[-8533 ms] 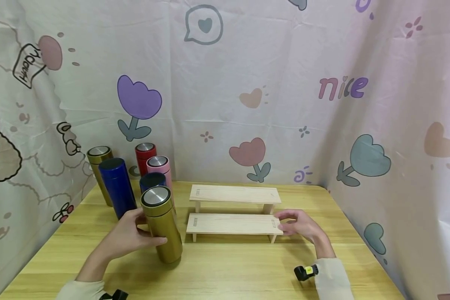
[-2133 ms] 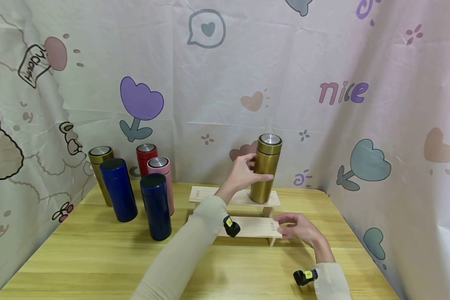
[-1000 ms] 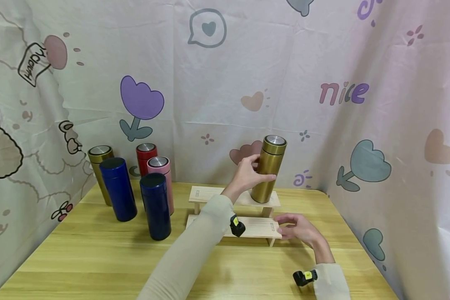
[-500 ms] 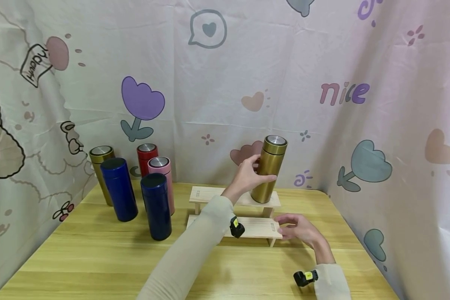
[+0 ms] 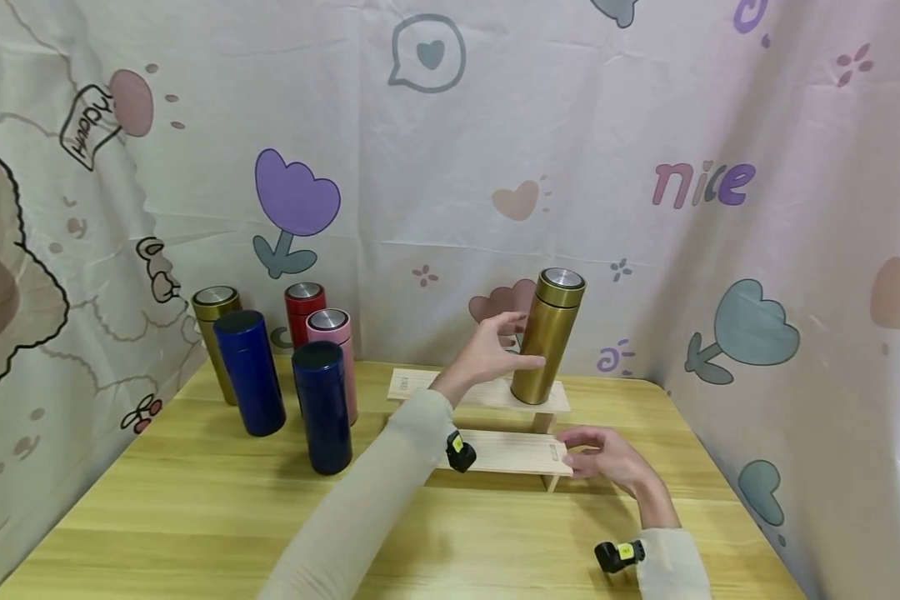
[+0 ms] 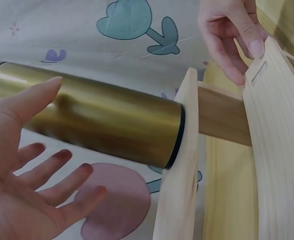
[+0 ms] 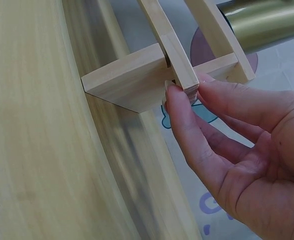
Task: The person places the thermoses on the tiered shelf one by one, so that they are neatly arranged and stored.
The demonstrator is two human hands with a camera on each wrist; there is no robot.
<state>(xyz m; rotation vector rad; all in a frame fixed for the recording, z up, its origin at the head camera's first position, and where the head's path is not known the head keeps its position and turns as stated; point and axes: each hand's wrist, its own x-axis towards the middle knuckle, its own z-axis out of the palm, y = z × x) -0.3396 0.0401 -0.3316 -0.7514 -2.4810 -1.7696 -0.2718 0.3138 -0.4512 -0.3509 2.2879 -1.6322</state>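
Note:
A gold thermos flask (image 5: pixel 549 342) stands on the right end of the upper tier of a small two-tier wooden rack (image 5: pixel 506 452). Beside the flask is my left hand (image 5: pixel 487 354), its fingers spread and relaxed. In the left wrist view the thumb lies in front of the flask (image 6: pixel 116 117), while the other fingers (image 6: pixel 61 172) are apart from it. My right hand (image 5: pixel 611 460) pinches the right end of the lower board between thumb and fingers, seen closely in the right wrist view on the board end (image 7: pixel 179 65). My left forearm hides part of the rack's left side.
Several flasks stand upright at the table's left: a navy one (image 5: pixel 322 408) in front, a blue one (image 5: pixel 251 375), a pink one (image 5: pixel 332 327), a red one (image 5: pixel 304 307) and another gold one (image 5: pixel 216 310). A patterned curtain (image 5: pixel 435 167) hangs behind the wooden table (image 5: pixel 195 517).
The gold flask went from the table's left side to the upper tier, carried by my left hand. That hand has just loosened and drawn slightly left. My right hand stays at the rack.

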